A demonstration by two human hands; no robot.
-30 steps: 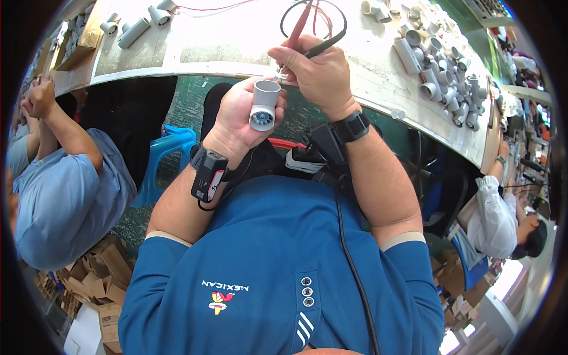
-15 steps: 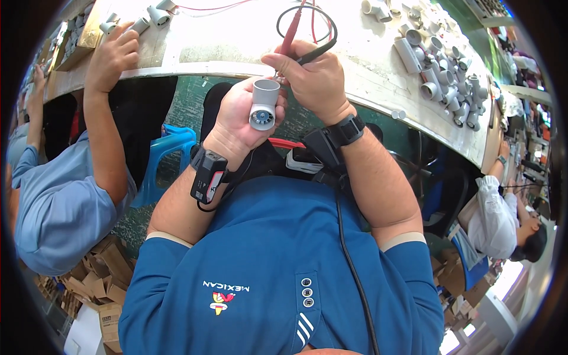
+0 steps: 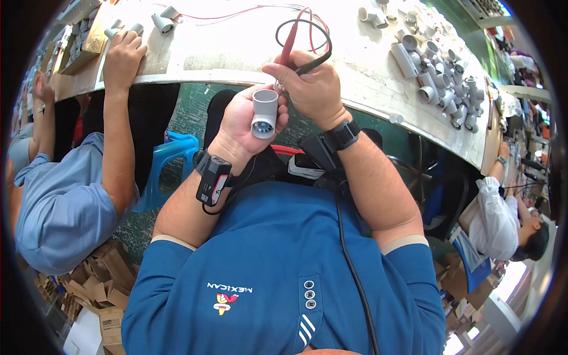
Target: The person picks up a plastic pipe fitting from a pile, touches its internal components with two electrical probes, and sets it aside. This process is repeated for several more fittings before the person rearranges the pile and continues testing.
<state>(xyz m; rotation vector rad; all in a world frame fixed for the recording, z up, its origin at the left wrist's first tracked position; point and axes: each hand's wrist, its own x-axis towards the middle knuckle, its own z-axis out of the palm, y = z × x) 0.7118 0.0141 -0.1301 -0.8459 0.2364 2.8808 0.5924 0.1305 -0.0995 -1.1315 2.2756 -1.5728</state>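
Note:
In my left hand (image 3: 238, 123) lies a short grey elbow-shaped plastic housing (image 3: 265, 107), gripped with its wide opening toward the table. Its other end shows a dark round insert with a ring of small light spots. My right hand (image 3: 316, 92) is closed around a red test probe (image 3: 289, 42) and a black test probe (image 3: 319, 59), with cables looping above. The probe tips come close to the housing's upper right side, near my left fingertips; whether they touch anything cannot be made out.
A heap of grey housings (image 3: 438, 77) covers the table's right part. The white table (image 3: 231, 50) spans ahead. At left a co-worker's hand (image 3: 124, 59) touches grey parts near a filled box (image 3: 83, 44). A blue stool (image 3: 163, 168) stands at left; another person (image 3: 503, 216) sits at right.
The housing in my left hand has moved slightly down and tilted, so its round insert shows less. My right hand has shifted slightly down-left. The co-worker's hand has moved right.

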